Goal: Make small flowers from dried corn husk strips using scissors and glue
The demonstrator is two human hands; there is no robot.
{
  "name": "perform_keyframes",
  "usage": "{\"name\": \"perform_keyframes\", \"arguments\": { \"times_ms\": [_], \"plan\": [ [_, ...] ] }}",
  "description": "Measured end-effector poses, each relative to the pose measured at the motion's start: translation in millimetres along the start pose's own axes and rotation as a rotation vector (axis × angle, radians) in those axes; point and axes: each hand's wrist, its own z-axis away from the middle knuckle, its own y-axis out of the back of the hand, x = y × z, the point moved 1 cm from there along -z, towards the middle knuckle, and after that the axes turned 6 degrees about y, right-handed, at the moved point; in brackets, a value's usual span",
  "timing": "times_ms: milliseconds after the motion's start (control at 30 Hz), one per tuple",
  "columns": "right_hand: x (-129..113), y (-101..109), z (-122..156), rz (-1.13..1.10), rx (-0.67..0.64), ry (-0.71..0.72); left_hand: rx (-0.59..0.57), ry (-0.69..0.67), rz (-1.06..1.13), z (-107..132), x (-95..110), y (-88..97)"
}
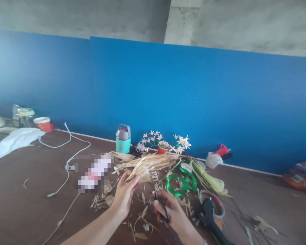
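My left hand [124, 194] pinches a pale dried husk [140, 170] that looks like corn husk, its broad part spreading to the right. In my right hand [172, 208] are dark-handled scissors [162, 205], with the blades pointing up and away, close to the husk's right edge. Whether the blades touch the husk I cannot tell. Behind it lies a heap of long dried husks [165, 160]. Small cut husk pieces [144, 213] are scattered under and between my hands. Green ribbon [175, 188] lies in loops just beyond my right hand.
A black glue gun [208, 213] lies at right, near a tape roll [220, 208] and a stalk bundle [209, 178]. Behind stand a teal flask [123, 141] and a red cup [162, 148] among pale flowers [181, 143]. A white cable [67, 170] crosses the left side.
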Motion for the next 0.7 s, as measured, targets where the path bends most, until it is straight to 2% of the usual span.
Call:
{"name": "perform_keyframes", "arguments": {
  "times_ms": [133, 700],
  "plan": [
    [3.7, -0.7, -0.9, 0.004, -0.039, 0.007, -0.001, -0.015, 0.012, 0.3, 0.0, 0.5],
    [6.6, -1.9, -3.7, 0.016, 0.029, 0.006, -0.008, 0.025, 0.049, 1.7, -2.7, -0.2]
  ]
}}
